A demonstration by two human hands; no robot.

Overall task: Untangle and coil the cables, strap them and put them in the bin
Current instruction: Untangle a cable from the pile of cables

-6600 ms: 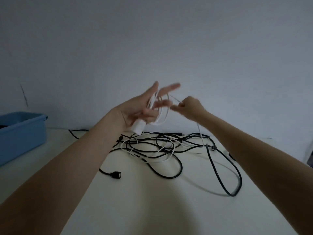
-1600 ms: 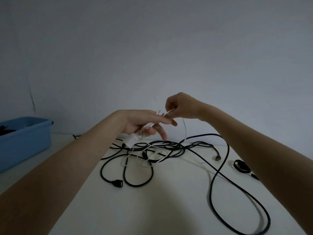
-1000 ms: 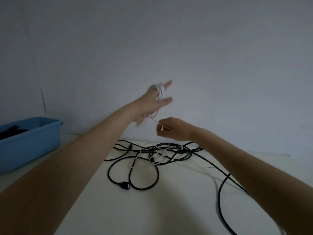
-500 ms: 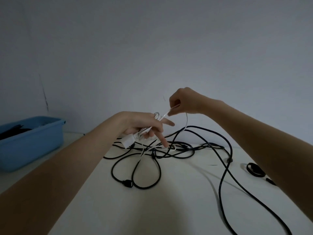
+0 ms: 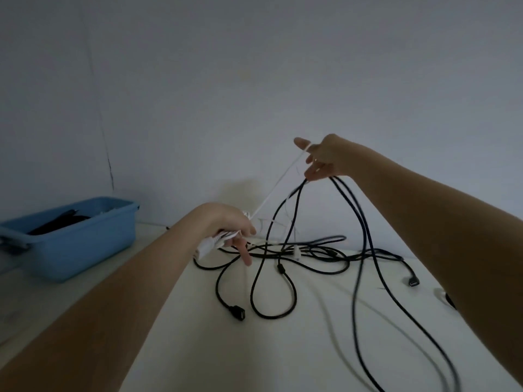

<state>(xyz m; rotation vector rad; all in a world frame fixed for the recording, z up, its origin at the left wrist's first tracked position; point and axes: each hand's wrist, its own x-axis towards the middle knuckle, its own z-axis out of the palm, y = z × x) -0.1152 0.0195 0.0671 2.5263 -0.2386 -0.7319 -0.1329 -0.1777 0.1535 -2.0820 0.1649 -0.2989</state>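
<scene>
Left hand (image 5: 226,224) grips coiled thin white cable (image 5: 276,183) w/ plug; right hand (image 5: 322,158) pinches its taut run, black cables (image 5: 283,250) snagged, mid-tabletop. Shake black loops free, then wrap evenly.

Work surface: white table (image 5: 283,349) — pale, matt top, shadowed toward the near edge. Behind it, a plain grey-white wall (image 5: 254,80) fills the upper view. One thin dark vertical line (image 5: 106,154) runs down the wall at left — crack or cord, cannot tell which
</scene>
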